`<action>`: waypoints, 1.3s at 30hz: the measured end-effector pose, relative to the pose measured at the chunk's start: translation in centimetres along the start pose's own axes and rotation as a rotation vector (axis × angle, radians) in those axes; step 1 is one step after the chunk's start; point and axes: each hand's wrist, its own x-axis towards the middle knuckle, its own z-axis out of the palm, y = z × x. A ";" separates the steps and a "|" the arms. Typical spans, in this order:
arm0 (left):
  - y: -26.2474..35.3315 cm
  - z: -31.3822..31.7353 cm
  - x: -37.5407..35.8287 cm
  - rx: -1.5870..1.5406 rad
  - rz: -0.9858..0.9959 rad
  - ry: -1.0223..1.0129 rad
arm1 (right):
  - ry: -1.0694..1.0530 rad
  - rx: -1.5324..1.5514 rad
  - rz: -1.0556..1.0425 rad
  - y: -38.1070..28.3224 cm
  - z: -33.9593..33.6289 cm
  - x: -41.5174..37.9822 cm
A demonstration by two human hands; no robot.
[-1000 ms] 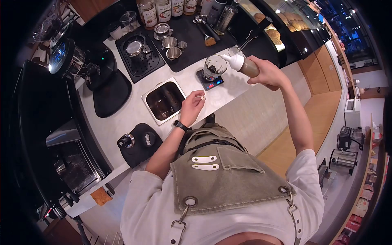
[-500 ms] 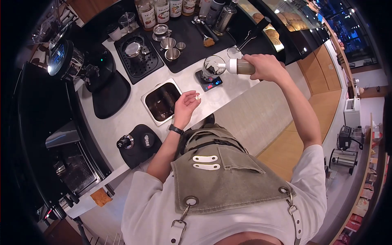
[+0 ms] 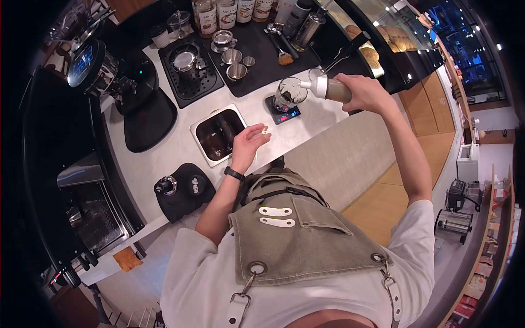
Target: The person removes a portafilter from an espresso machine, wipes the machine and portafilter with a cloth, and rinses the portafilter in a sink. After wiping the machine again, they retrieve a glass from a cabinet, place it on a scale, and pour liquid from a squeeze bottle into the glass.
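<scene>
My right hand (image 3: 365, 93) is closed around a squeeze bottle (image 3: 334, 90) with a white collar and brownish contents. The bottle is tipped nearly level, its white nozzle pointing left at the rim of a clear glass (image 3: 291, 91). Dark and whitish patches show inside the glass, which stands on a black digital scale (image 3: 285, 117) with lit digits. Near the counter's front edge, my left hand (image 3: 248, 146) pinches a small white piece (image 3: 266, 131), perhaps a nozzle cap, between its fingertips. Its exact shape is too small to make out.
Left of the scale, a steel container (image 3: 219, 134) with dark contents is set in the counter. Metal jiggers (image 3: 236, 71) and syrup bottles (image 3: 227, 15) stand on a black mat behind. A coffee grinder (image 3: 87, 68) is at the left, a tamper (image 3: 166, 186) on its black stand nearer.
The view has shifted slightly. My right hand has drawn the squeeze bottle a little to the right, and its nozzle tip sits nearer the glass's right rim. My left hand keeps its pinch.
</scene>
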 end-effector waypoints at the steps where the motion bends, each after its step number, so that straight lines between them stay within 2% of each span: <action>1: 0.0 -0.1 0.0 -0.004 -0.013 0.000 | 0.012 0.023 -0.003 0.1 0.1 -0.1; 7: 0.4 -0.5 0.0 -0.034 -0.028 0.024 | -0.006 0.141 0.053 -0.3 0.0 -0.9; 10: 0.3 -0.8 0.0 -0.146 -0.033 0.011 | -0.012 0.139 0.060 -0.2 0.1 -0.9; 13: 0.6 -0.8 -0.2 -0.247 -0.105 0.002 | -0.022 0.067 0.048 -0.5 -0.6 -0.9; 22: 0.6 -0.7 -0.5 -0.254 -0.143 -0.016 | -0.090 -0.124 0.013 -1.1 -2.3 0.4; 28: 0.3 -0.4 -1.1 -0.198 -0.091 -0.014 | -0.110 -0.243 0.003 -1.4 -2.6 1.7; 31: 0.0 -0.8 -1.0 -0.379 -0.166 0.002 | -0.150 -0.283 0.021 -1.9 -3.0 2.0; 39: 0.0 -0.3 -1.5 -0.367 -0.126 -0.010 | -0.165 -0.180 0.018 -1.8 -3.3 1.3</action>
